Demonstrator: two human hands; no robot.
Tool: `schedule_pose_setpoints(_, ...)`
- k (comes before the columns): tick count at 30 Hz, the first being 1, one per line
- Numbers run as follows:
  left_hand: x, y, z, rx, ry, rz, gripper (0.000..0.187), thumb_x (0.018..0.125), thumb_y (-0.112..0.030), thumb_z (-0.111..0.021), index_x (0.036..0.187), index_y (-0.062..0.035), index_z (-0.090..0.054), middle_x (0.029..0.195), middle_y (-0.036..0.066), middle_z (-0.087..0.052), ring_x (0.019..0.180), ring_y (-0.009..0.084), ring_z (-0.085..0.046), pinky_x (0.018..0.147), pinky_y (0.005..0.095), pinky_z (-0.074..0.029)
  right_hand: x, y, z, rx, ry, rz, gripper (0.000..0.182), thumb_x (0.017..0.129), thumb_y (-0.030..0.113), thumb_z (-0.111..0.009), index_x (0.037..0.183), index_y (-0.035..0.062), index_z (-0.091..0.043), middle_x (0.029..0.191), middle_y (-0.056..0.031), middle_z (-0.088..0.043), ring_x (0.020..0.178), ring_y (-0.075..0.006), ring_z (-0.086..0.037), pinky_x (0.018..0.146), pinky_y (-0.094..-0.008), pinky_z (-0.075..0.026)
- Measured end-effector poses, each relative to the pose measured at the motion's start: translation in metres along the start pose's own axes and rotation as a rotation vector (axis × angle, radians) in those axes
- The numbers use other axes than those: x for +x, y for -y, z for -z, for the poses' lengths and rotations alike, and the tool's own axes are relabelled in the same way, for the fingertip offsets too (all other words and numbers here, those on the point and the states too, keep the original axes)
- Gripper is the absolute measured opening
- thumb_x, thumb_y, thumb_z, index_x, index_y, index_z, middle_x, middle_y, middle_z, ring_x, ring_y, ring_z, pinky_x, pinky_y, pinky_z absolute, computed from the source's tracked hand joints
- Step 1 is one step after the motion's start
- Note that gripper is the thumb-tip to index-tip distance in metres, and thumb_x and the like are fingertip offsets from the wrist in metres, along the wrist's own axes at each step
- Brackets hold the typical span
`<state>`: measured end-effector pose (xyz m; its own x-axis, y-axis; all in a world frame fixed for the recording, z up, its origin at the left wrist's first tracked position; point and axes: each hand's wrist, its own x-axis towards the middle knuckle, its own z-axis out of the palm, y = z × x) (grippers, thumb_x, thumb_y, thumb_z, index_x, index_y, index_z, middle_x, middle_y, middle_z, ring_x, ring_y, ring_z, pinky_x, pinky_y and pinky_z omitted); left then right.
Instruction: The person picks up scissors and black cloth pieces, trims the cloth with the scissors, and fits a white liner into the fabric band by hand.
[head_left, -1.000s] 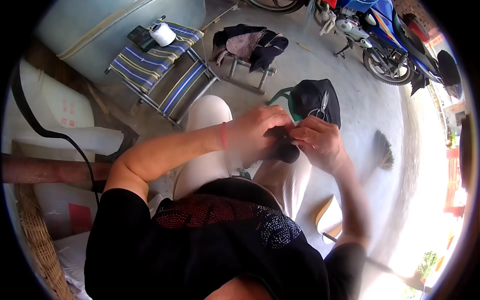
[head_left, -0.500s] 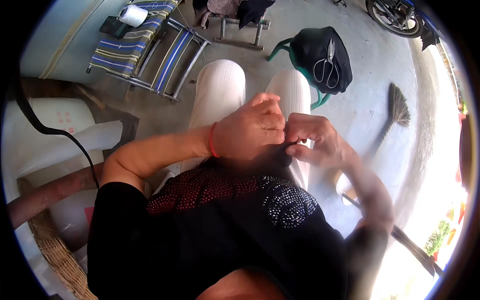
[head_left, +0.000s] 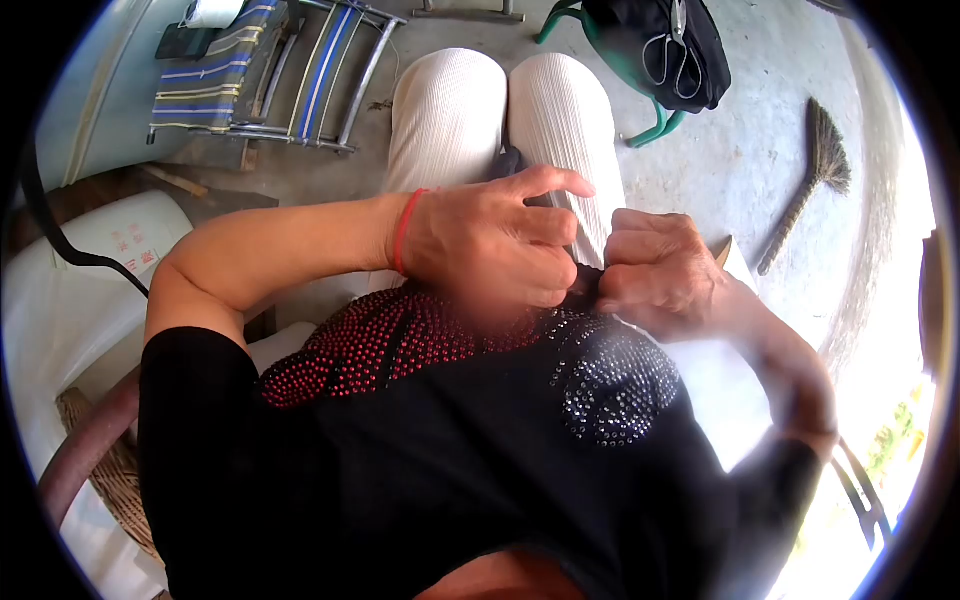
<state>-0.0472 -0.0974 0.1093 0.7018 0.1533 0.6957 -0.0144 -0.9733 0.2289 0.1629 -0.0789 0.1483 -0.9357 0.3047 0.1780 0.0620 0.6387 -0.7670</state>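
Both hands meet close to the chest above the lap, the left hand [head_left: 495, 250] with fingers curled and forefinger out, the right hand [head_left: 655, 270] fisted, pinching between them a small dark piece [head_left: 583, 285] mostly hidden, while scissors [head_left: 672, 50] lie on a black bag [head_left: 640, 25] well apart.

A small dark piece of fabric [head_left: 583, 283] sits pinched between the two hands, close against the chest and just above the lap. Only a narrow strip of it shows, between the curled fingers of the left hand [head_left: 490, 250] and the closed right hand [head_left: 655, 270]; the rest is hidden behind them. It looks black or very dark. Its shape and how it is folded cannot be made out.
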Motion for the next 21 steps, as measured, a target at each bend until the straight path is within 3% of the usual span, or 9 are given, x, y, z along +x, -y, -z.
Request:
schedule_pose_setpoints(5, -0.009, 0.001, -0.006, 0.05, -0.023, 0.145, 0.013, 0.062, -0.009, -0.056, 0.057, -0.0121, -0.044, 0.064, -0.003, -0.04, 0.071, 0.0131, -0.049, 0.088, 0.0418, -0.041, -0.001, -0.004, -0.016, -0.115, -0.288, 0.019, 0.016, 0.065, 0.017, -0.069, 0.072, 0.0086, -0.057, 0.069, -0.002, -0.048, 0.068, -0.0174, -0.052, 0.053, -0.029, -0.047)
schedule_pose_setpoints(7, -0.008, -0.005, -0.009, 0.049, -0.076, 0.19, 0.012, 0.062, -0.012, -0.057, 0.058, -0.0119, -0.045, 0.067, -0.003, -0.044, 0.071, 0.0135, -0.049, 0.087, 0.0402, -0.041, -0.001, -0.003, -0.017, -0.045, -0.241, 0.018, 0.018, 0.064, 0.015, -0.069, 0.076, 0.0071, -0.058, 0.072, -0.0043, -0.051, 0.071, -0.0189, -0.056, 0.057, -0.0294, -0.05)
schedule_pose_setpoints(9, -0.01, -0.009, -0.007, 0.043, 0.002, 0.219, 0.012, 0.069, -0.014, -0.057, 0.06, -0.011, -0.049, 0.07, 0.0, -0.049, 0.071, 0.0161, -0.05, 0.083, 0.0391, -0.041, -0.002, -0.007, -0.023, 0.024, -0.25, 0.038, 0.02, 0.064, 0.013, -0.07, 0.077, 0.0058, -0.057, 0.076, -0.0054, -0.054, 0.073, -0.0218, -0.059, 0.059, -0.0322, -0.051)
schedule_pose_setpoints(11, -0.008, -0.013, -0.008, 0.01, -0.06, 0.294, 0.009, 0.067, -0.009, -0.063, 0.069, -0.0071, -0.054, 0.075, 0.003, -0.049, 0.072, 0.0185, -0.05, 0.083, 0.0444, -0.041, -0.004, -0.01, -0.028, 0.031, -0.233, 0.027, 0.02, 0.064, 0.011, -0.07, 0.078, 0.0044, -0.057, 0.08, -0.0074, -0.056, 0.071, -0.0245, -0.06, 0.058, -0.0323, -0.05)
schedule_pose_setpoints(13, -0.005, -0.016, -0.001, -0.002, -0.048, 0.34, 0.014, 0.067, -0.011, -0.067, 0.072, -0.0058, -0.055, 0.076, 0.003, -0.048, 0.072, 0.0193, -0.049, 0.08, 0.0449, -0.041, -0.003, -0.013, -0.034, 0.15, -0.41, 0.028, 0.019, 0.066, 0.009, -0.069, 0.079, 0.0039, -0.056, 0.079, -0.0083, -0.056, 0.07, -0.0246, -0.06, 0.056, -0.03, -0.049)
schedule_pose_setpoints(15, -0.008, -0.016, 0.0, 0.009, -0.018, 0.348, 0.017, 0.067, -0.014, -0.069, 0.072, -0.0058, -0.054, 0.075, 0.003, -0.047, 0.071, 0.0193, -0.048, 0.077, 0.0436, -0.041, -0.004, -0.006, -0.031, 0.048, -0.466, 0.061, 0.017, 0.067, 0.006, -0.069, 0.076, 0.0044, -0.055, 0.077, -0.0082, -0.054, 0.067, -0.0237, -0.059, 0.053, -0.0292, -0.049)
schedule_pose_setpoints(17, -0.024, -0.019, -0.01, 0.08, -0.242, 0.396, 0.022, 0.071, -0.023, -0.068, 0.069, -0.0068, -0.053, 0.072, 0.003, -0.046, 0.066, 0.0192, -0.048, 0.064, 0.0383, -0.041, -0.006, -0.003, -0.029, -0.094, -0.551, 0.082, 0.019, 0.065, 0.003, -0.07, 0.072, 0.0055, -0.053, 0.074, -0.0063, -0.053, 0.065, -0.0211, -0.058, 0.051, -0.0293, -0.048)
schedule_pose_setpoints(19, -0.029, -0.023, -0.01, 0.113, -0.411, 0.466, 0.032, 0.076, -0.035, -0.065, 0.067, -0.007, -0.052, 0.07, 0.004, -0.046, 0.061, 0.0186, -0.047, 0.052, 0.0323, -0.039, -0.005, -0.002, -0.031, -0.244, -0.661, 0.192, 0.023, 0.059, 0.0, -0.07, 0.068, 0.0067, -0.05, 0.073, -0.005, -0.052, 0.057, -0.0152, -0.056, 0.039, -0.0261, -0.044)
schedule_pose_setpoints(21, -0.031, -0.027, 0.001, -0.379, 0.0, 0.756, 0.043, 0.079, -0.045, -0.056, 0.069, -0.0043, -0.051, 0.067, 0.005, -0.046, 0.056, 0.0179, -0.046, 0.047, 0.0282, -0.037, -0.008, -0.002, -0.031, -0.382, -0.599, 0.228, 0.025, 0.055, -0.001, -0.068, 0.065, 0.0075, -0.047, 0.074, -0.005, -0.054, 0.052, -0.0123, -0.052, 0.035, -0.0236, -0.04)
